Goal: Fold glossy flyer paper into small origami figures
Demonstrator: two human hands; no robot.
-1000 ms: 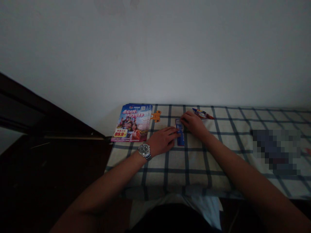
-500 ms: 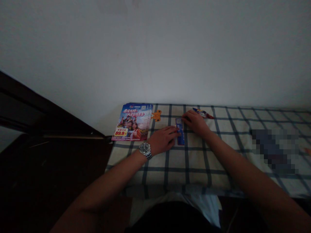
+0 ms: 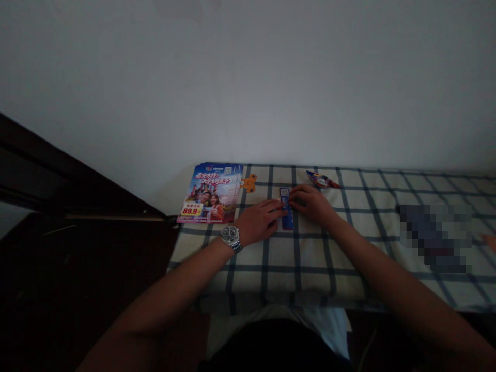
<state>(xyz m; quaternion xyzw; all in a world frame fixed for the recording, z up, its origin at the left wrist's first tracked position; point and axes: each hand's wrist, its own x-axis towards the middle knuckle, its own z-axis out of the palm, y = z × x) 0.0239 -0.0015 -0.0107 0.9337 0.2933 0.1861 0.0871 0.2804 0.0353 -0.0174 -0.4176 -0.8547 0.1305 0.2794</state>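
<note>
Blue card (image 3: pixel 287 208), checked cream bedsheet (image 3: pixel 349 268)

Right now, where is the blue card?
In the head view, the blue card lies on the checked cloth between the person's left hand and right hand, both touching it, with the stack of flyers further left.

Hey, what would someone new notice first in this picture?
The brightest thing is the stack of colourful leaflets with a yellow 89.9 price label, lying at the left end of the checked cloth. Just right of it, the left hand, wearing a steel wristwatch, and the right hand meet at a narrow blue card.
</note>
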